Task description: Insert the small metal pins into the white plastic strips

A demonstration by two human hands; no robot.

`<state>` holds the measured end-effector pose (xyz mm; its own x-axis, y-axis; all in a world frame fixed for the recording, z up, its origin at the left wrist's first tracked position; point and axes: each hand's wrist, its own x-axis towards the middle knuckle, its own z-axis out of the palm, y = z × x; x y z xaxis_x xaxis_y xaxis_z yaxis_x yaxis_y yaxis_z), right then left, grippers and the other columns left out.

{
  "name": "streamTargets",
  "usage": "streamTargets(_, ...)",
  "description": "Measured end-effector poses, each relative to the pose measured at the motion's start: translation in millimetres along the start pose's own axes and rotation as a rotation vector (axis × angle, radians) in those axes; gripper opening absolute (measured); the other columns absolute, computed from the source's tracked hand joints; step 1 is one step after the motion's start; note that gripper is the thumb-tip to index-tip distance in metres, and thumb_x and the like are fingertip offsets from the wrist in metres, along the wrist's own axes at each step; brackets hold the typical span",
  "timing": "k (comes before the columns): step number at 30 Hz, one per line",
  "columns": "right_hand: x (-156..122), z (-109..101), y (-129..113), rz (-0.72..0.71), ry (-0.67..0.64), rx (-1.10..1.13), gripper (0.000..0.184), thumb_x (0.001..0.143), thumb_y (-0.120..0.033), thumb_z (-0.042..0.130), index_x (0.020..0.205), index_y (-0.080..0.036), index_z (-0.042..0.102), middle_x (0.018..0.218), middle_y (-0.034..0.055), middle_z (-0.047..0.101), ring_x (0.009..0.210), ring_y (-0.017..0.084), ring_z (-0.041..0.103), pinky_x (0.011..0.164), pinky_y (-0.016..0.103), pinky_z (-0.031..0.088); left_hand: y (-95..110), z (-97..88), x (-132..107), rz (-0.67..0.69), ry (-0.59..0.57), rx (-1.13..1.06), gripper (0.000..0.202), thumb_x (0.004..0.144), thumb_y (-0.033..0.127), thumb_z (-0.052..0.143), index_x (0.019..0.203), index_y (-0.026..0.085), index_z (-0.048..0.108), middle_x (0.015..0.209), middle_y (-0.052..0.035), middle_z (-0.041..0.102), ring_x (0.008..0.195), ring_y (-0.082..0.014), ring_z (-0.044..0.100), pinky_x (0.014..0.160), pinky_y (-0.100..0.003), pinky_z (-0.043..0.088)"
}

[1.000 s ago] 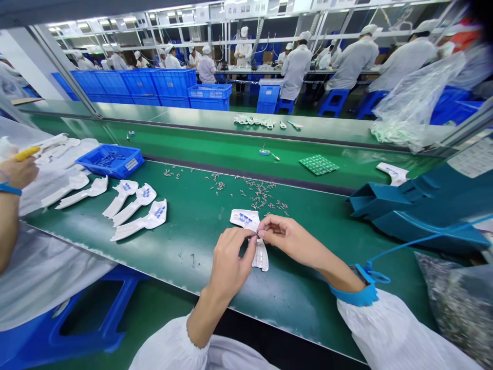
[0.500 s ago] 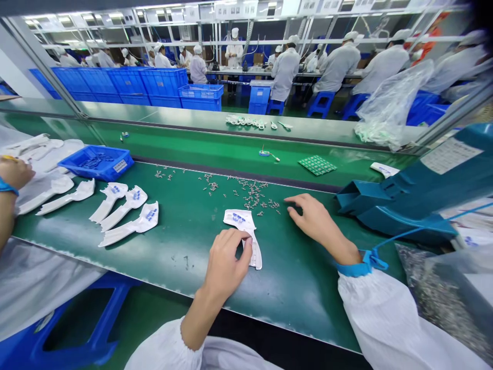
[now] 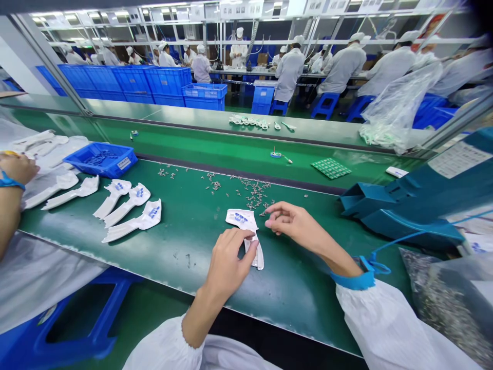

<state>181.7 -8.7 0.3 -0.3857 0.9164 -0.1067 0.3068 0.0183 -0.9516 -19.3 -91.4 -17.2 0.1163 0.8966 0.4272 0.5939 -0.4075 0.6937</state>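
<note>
A white plastic shell [image 3: 242, 220] with blue parts in its wide end lies on the green bench in front of me. My left hand [image 3: 230, 257] is closed at the shell's narrow lower part, thumb and forefinger on its edge. Just right of the shell, my right hand [image 3: 295, 226] hovers with curled fingers, thumb and forefinger close together; anything between them is too small to make out. Small metal screws [image 3: 256, 195] are scattered behind the shell, the nearest beside my right fingertips. A blue band [image 3: 354, 280] with a cord circles my right wrist.
More white shells [image 3: 134, 221] and a blue tray [image 3: 102, 159] of blue parts lie to the left, near a co-worker's hand [image 3: 19, 168]. At right are a teal holder [image 3: 400, 205] and a bag of screws [image 3: 450, 303]. A green circuit panel [image 3: 331, 168] lies farther back.
My right hand has moved left from the right edge of the screw pile to beside the shell, its fingers curling in. My left hand stays at the shell.
</note>
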Motion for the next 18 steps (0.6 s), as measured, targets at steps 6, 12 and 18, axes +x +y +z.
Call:
streamTargets(6, -7, 32, -12, 0.028, -0.149, 0.211, 0.041, 0.073, -0.040, 0.080, 0.103, -0.019, 0.060, 0.073, -0.0037, 0.059, 0.064, 0.013, 0.060, 0.062, 0.027, 0.050, -1, 0.8, 0, -0.007, -0.021, 0.009, 0.005, 0.093, 0.023, 0.061, 0.096, 0.022, 0.064, 0.089, -0.0028, 0.069, 0.086, -0.0195, 0.061, 0.079, -0.033, 0.047)
streamTargets(12, -6, 32, -11, 0.042, -0.147, 0.266, 0.040, 0.077, -0.039, 0.076, 0.111, -0.021, 0.063, 0.089, 0.0022, 0.067, 0.080, 0.017, 0.066, 0.079, 0.033, 0.054, -1, 1.6, 0, -0.046, 0.078, 0.007, 0.008, 0.093, 0.020, 0.057, 0.088, 0.021, 0.063, 0.084, -0.0017, 0.069, 0.079, -0.0177, 0.061, 0.074, -0.031, 0.047)
streamTargets(18, -8, 35, -17, 0.068, -0.195, 0.273, 0.029, 0.077, -0.045, 0.076, 0.086, -0.019, 0.068, 0.079, 0.0011, 0.067, 0.076, 0.017, 0.063, 0.077, 0.034, 0.051, -1, 2.5, -2, -0.035, 0.165, 0.040, 0.008, 0.094, 0.022, 0.058, 0.088, 0.021, 0.063, 0.082, -0.0021, 0.068, 0.078, -0.0178, 0.061, 0.073, -0.031, 0.047)
